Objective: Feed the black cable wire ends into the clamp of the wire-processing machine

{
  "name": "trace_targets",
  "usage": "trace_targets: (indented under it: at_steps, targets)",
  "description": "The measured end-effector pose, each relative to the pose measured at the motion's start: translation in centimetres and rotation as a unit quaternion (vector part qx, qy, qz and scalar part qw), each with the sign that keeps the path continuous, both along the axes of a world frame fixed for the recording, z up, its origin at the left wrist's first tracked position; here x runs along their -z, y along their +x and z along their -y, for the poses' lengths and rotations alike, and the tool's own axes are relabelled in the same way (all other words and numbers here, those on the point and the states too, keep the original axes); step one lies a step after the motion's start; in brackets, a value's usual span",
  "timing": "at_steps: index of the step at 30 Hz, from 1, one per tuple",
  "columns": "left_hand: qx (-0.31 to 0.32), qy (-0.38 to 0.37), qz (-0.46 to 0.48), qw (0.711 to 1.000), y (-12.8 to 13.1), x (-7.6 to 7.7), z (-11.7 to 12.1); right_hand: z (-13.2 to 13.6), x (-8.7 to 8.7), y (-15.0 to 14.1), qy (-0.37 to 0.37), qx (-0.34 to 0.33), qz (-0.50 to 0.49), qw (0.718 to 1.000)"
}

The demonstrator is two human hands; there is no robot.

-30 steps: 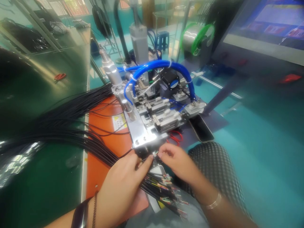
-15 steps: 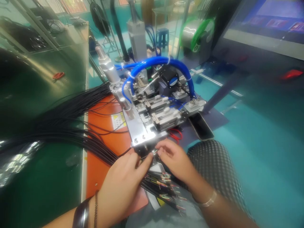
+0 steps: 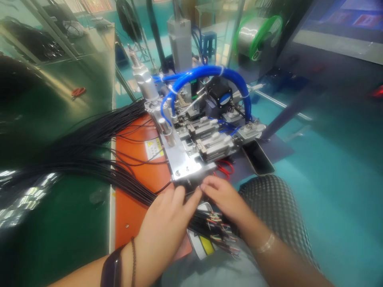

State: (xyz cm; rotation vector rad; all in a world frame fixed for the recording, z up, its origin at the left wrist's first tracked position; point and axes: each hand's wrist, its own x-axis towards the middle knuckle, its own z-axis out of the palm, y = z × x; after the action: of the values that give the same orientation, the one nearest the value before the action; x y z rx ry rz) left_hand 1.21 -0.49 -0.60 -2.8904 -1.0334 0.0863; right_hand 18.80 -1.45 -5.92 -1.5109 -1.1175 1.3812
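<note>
A green-topped workbench [image 3: 56, 215] runs along the left, with a monitor [image 3: 338, 24] at upper right and a spool of wire with green flanges [image 3: 257, 38] before it. On an orange mat [image 3: 134, 215] stands a pneumatic wire-processing machine [image 3: 203, 131], its steel base plate [image 3: 182, 159] looped over by blue tubing [image 3: 209, 71]. A black wire bundle [image 3: 83, 163] crosses the mat and passes under the left hand [image 3: 163, 229], its stripped, colour-cored ends [image 3: 218, 227] fanning out beneath the right hand [image 3: 227, 203]. Both hands sit at the plate's front edge, fingertips [image 3: 197, 194] almost meeting; whether they clamp a wire cannot be told. The mat's yellow-triangle warning label [image 3: 153, 148] has print too small to read. Red-handled scissors [image 3: 78, 92] lie on the bench.
</note>
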Motion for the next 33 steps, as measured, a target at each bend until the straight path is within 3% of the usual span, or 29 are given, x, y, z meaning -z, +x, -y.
trace_targets:
  at_steps: [6, 15, 20, 23, 27, 30, 33]
  targets:
    - [0.018, -0.022, 0.062, 0.998, -1.0, -0.5, -0.3, -0.2, -0.2, 0.2, 0.009, 0.023, -0.043, 0.999]
    - [0.032, 0.041, 0.078, 0.996, -1.4, -0.6, -0.1, -0.1, -1.1, 0.2, 0.007, 0.016, 0.014, 1.0]
    - [0.032, 0.06, 0.042, 0.997, -1.0, -0.5, 0.5, -0.3, -0.8, -0.1, -0.037, 0.018, 0.006, 0.999]
    - [0.029, 0.082, 0.009, 0.996, -0.9, -0.6, 1.5, -0.2, -0.4, -0.2, -0.024, 0.025, 0.006, 0.999]
    - [0.012, 0.09, -0.004, 0.996, -1.0, -0.5, 2.0, 0.8, -0.3, 0.9, 0.083, 0.006, 0.07, 0.994]
    - [0.009, 0.073, 0.005, 0.997, -1.2, -0.3, 1.5, 1.8, -0.9, 2.4, 0.236, -0.121, 0.119, 0.957]
    - [-0.001, 0.043, 0.016, 0.999, -1.2, -0.3, 1.0, 2.3, -1.8, 3.4, 0.328, -0.245, 0.129, 0.903]
